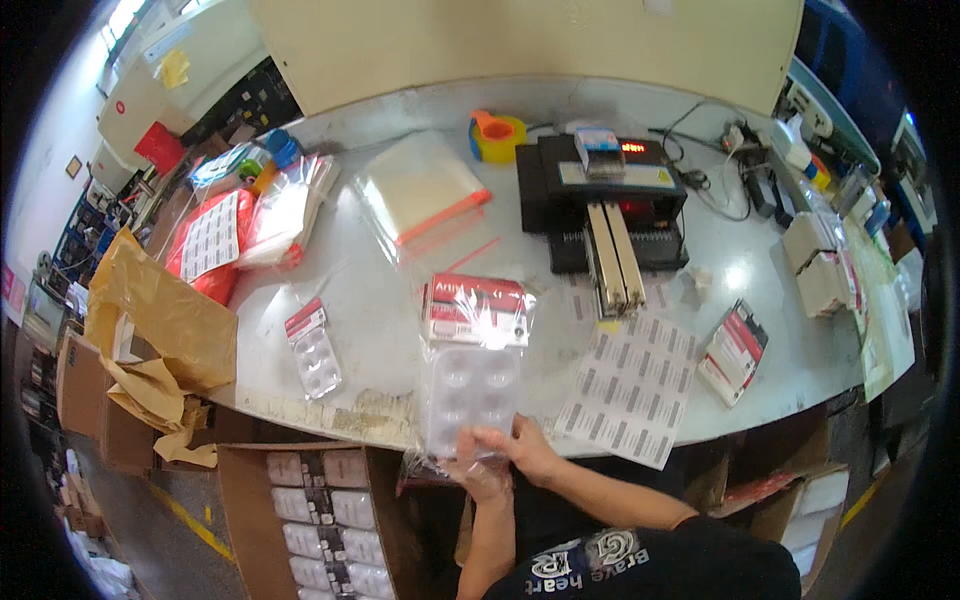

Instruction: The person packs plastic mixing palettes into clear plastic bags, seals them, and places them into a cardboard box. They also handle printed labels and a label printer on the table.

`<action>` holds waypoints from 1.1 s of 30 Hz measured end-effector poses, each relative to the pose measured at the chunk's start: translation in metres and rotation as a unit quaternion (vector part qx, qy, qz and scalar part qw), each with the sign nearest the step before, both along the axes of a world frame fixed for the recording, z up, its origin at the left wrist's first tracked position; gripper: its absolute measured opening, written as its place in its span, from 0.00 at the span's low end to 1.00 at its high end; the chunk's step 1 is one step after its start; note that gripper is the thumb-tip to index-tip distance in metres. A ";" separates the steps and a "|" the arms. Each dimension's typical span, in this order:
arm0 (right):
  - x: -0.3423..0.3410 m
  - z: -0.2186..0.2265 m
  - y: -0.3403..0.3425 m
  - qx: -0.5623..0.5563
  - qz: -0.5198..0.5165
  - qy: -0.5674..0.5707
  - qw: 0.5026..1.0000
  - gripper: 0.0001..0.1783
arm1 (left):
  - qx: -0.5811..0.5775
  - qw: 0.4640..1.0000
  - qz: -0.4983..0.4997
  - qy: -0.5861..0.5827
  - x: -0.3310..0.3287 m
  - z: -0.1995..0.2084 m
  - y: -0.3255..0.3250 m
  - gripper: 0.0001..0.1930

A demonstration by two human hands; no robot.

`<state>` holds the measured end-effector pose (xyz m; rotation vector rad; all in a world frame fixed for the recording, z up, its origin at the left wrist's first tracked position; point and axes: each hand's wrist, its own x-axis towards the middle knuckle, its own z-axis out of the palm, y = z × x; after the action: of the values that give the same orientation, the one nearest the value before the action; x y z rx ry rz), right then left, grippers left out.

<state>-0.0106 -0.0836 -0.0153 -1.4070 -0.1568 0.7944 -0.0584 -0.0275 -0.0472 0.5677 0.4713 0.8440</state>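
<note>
At far left, one crumpled brown paper bag [175, 315], creased and torn-edged. Below, past the front edge of the smooth white bench [375, 325], one open brown cardboard box [237, 520], with rounded white packs [355, 507] in two columns, at least four rows. Above, one glossy red plastic packet [207, 285] under a white printed label sheet [212, 237]; just beside it, a stack of clear plastic sleeves [288, 215]. Nearer the front, one small blister pack [316, 362] with a red-and-white card and six domes.

At centre, a flat pile of clear orange-edged bags [425, 190]. In front, held over the bench's front edge, one clear-bagged domed package [475, 365]: glossy, wrinkled film, red-over-white card, translucent whitish tray with rounded domes in two columns, lower part partly covered by fingers. Left hand [480, 470] closed on the bottom edge; right hand [531, 452] pinching the lower right corner.

Behind, one yellow-and-orange tape dispenser [497, 138]; then one boxy black machine [548, 190] with two long beige bars [613, 260]. Further right, one white sheet of labels [632, 390], then a red-and-white carded pack [735, 352], lying tilted, exact count unclear.
</note>
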 end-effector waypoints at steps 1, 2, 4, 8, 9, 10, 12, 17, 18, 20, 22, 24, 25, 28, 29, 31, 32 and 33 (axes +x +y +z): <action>-0.004 -0.007 -0.004 0.048 0.037 0.017 0.998 0.35 | 0.004 1.000 0.014 0.006 0.001 0.000 0.004 0.19; -0.005 -0.016 -0.009 0.082 0.050 0.040 0.995 0.36 | -0.002 0.999 0.027 0.023 0.005 -0.001 0.007 0.18; -0.014 -0.030 -0.022 0.034 0.113 0.054 0.992 0.38 | -0.041 0.986 0.021 0.159 0.010 -0.004 0.015 0.17; -0.029 -0.045 -0.049 0.007 0.111 0.055 0.992 0.30 | -0.060 0.993 -0.027 0.099 0.010 0.000 0.020 0.18; -0.030 -0.044 -0.057 -0.010 0.114 0.070 0.991 0.26 | -0.032 0.989 -0.060 0.130 0.003 0.006 0.017 0.17; -0.031 -0.041 -0.065 -0.002 0.108 0.082 0.991 0.23 | 0.005 0.985 -0.103 0.139 -0.008 0.014 0.014 0.17; -0.030 -0.033 -0.081 -0.009 0.064 0.049 0.997 0.12 | 0.024 0.925 -0.266 0.271 -0.038 0.035 0.007 0.10; -0.035 -0.007 -0.098 -0.115 0.067 -0.137 0.982 0.07 | 0.469 0.718 -0.102 0.504 -0.084 0.056 0.010 0.22; -0.039 -0.002 -0.094 -0.103 0.080 -0.187 0.974 0.06 | 0.572 0.653 0.010 0.496 -0.082 0.052 0.017 0.29; -0.042 0.002 -0.078 -0.049 0.125 -0.407 0.903 0.08 | 0.617 0.592 0.007 0.518 -0.071 0.037 0.024 0.37; -0.038 0.004 -0.062 -0.110 0.166 -0.511 0.836 0.15 | 0.586 0.597 -0.086 0.541 -0.068 0.027 0.031 0.21; -0.031 0.008 -0.060 -0.295 0.197 -0.547 0.759 0.16 | 0.571 0.616 -0.069 0.539 -0.075 0.023 0.034 0.09; -0.029 0.009 -0.061 -0.348 0.233 -0.498 0.759 0.15 | 0.544 0.651 -0.071 0.525 -0.081 0.023 0.034 0.07; -0.028 0.011 -0.064 -0.310 0.240 -0.466 0.794 0.09 | 0.447 0.735 -0.088 0.502 -0.100 0.025 0.036 0.04; -0.030 0.009 -0.059 -0.213 0.194 -0.487 0.824 0.08 | 0.439 0.746 -0.089 0.493 -0.103 0.025 0.037 0.03; -0.039 0.005 -0.045 -0.141 0.172 -0.466 0.856 0.09 | 0.413 0.766 -0.106 0.481 -0.107 0.026 0.041 0.04; -0.043 0.002 -0.035 -0.108 0.140 -0.488 0.855 0.09 | 0.387 0.779 -0.122 0.478 -0.106 0.026 0.043 0.04; -0.043 -0.001 -0.026 -0.095 0.143 -0.499 0.849 0.10 | 0.361 0.791 -0.139 0.474 -0.106 0.027 0.046 0.04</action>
<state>-0.0531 -0.1093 -0.0159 -1.9040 -1.1419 0.2300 -0.1647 0.0182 -0.0197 1.7714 0.9489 0.3647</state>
